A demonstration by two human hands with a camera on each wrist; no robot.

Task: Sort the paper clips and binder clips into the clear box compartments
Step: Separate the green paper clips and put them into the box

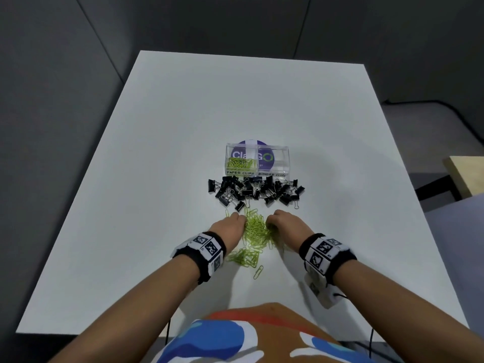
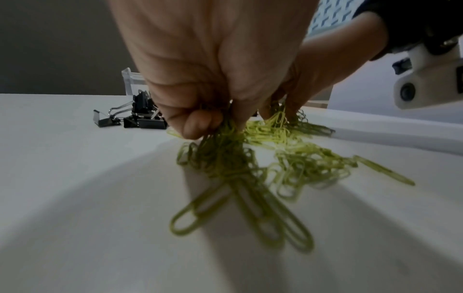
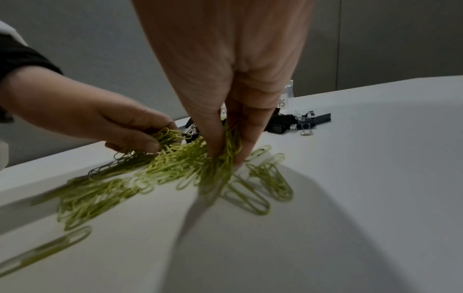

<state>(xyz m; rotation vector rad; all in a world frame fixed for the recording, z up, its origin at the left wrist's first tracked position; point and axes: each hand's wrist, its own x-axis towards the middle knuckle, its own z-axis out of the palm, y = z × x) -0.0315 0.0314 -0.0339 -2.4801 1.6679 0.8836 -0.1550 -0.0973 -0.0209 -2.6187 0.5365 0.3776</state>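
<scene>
A heap of green paper clips (image 1: 256, 231) lies on the white table (image 1: 157, 153) near me. My left hand (image 1: 231, 224) pinches a bunch of paper clips (image 2: 225, 154) at the heap's left side. On the heap's right, my right hand (image 1: 281, 221) pinches another bunch of paper clips (image 3: 225, 158). Black binder clips (image 1: 256, 191) are strewn in a row just beyond the heap. Behind them stands the clear box (image 1: 258, 159); its left compartment, labelled paper clips, holds some green clips (image 1: 239, 163), and the right one, labelled binder clips, looks empty.
A single paper clip (image 1: 258, 272) lies apart near my body, and another one (image 1: 227, 213) left of my left hand. The table's right edge (image 1: 408, 205) borders a grey floor and a wooden piece (image 1: 468, 176). Grey walls stand behind.
</scene>
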